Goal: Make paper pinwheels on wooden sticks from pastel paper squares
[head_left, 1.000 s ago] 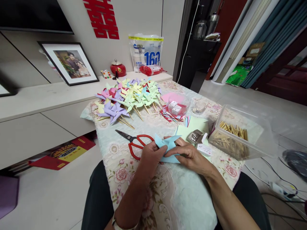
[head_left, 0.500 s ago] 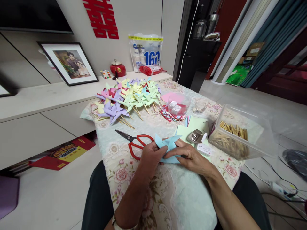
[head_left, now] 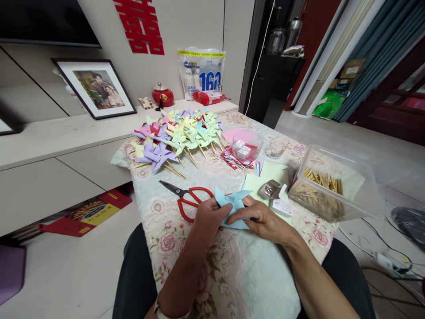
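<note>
A light blue paper pinwheel [head_left: 235,200] with folded-in blades is between my two hands, just above the cloth. My left hand [head_left: 212,216] pinches it from the left, thumb pressed near its centre. From the right, my right hand [head_left: 260,217] grips its lower right part, index finger lying across the paper. Whatever is behind the paper is hidden. Red-handled scissors [head_left: 189,197] lie by my left hand, blades pointing away to the left. Beyond my right hand, an opened small box [head_left: 270,189] of shiny metal pins rests on pale green paper sheets [head_left: 282,170].
Finished pinwheels on sticks [head_left: 179,137] are heaped at the table's far left. A clear plastic bin [head_left: 318,186] of short wooden sticks stands at the right edge. A round clear container [head_left: 247,144] and patterned paper strips [head_left: 235,160] lie at the back.
The right index finger and thumb have shifted slightly over the blue paper, and its upper right blade sits a little differently. Both hands keep their hold; everything else is unchanged.
</note>
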Action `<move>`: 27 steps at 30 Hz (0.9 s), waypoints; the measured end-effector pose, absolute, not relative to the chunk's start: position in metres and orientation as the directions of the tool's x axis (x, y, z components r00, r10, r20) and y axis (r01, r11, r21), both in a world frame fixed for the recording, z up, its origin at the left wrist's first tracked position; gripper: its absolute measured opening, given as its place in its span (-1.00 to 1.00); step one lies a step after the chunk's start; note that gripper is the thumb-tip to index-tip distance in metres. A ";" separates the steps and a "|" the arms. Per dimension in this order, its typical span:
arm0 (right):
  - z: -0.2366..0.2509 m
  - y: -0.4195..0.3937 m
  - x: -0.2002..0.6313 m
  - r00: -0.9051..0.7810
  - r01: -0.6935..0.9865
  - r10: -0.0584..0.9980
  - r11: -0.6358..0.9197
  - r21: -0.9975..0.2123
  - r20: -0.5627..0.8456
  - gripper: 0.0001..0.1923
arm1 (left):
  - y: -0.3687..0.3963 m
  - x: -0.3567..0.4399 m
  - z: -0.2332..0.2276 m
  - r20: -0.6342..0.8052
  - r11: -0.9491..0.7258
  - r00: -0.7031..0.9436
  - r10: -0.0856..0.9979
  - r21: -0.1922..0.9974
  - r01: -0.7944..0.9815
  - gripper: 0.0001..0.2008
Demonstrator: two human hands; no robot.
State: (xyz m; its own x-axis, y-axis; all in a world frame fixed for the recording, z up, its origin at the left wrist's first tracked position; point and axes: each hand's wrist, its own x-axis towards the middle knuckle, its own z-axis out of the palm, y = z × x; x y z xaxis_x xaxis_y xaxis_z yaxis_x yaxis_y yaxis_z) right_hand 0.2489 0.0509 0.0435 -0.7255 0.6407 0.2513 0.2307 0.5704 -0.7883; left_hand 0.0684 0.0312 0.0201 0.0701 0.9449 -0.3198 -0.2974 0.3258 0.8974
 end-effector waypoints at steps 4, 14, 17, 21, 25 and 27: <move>0.043 0.051 0.248 -0.722 0.220 0.640 0.572 -0.790 0.262 -0.70 | 0.031 0.068 0.020 -0.327 0.331 0.062 0.943 0.904 -0.271 -0.76; 0.043 0.053 0.249 -0.688 0.216 0.680 0.527 -0.822 0.255 -0.82 | 0.032 0.070 0.024 -0.336 0.316 -0.017 0.942 0.902 -0.295 -0.77; 0.043 0.054 0.249 -0.663 0.168 0.700 0.485 -0.858 0.265 -0.81 | 0.032 0.070 0.027 -0.327 0.299 -0.043 0.944 0.903 -0.308 -0.76; 0.044 0.053 0.248 -0.622 0.202 0.743 0.458 -0.865 0.248 -0.79 | 0.031 0.071 0.029 -0.327 0.299 -0.041 0.944 0.903 -0.309 -0.77; 0.045 0.051 0.245 -0.566 0.250 0.790 0.437 -0.864 0.236 -0.75 | 0.032 0.073 0.029 -0.331 0.301 -0.058 0.942 0.907 -0.294 -0.77; 0.045 0.051 0.244 -0.532 0.250 0.812 0.421 -0.872 0.240 -0.74 | 0.032 0.073 0.028 -0.322 0.292 -0.068 0.944 0.916 -0.275 -0.79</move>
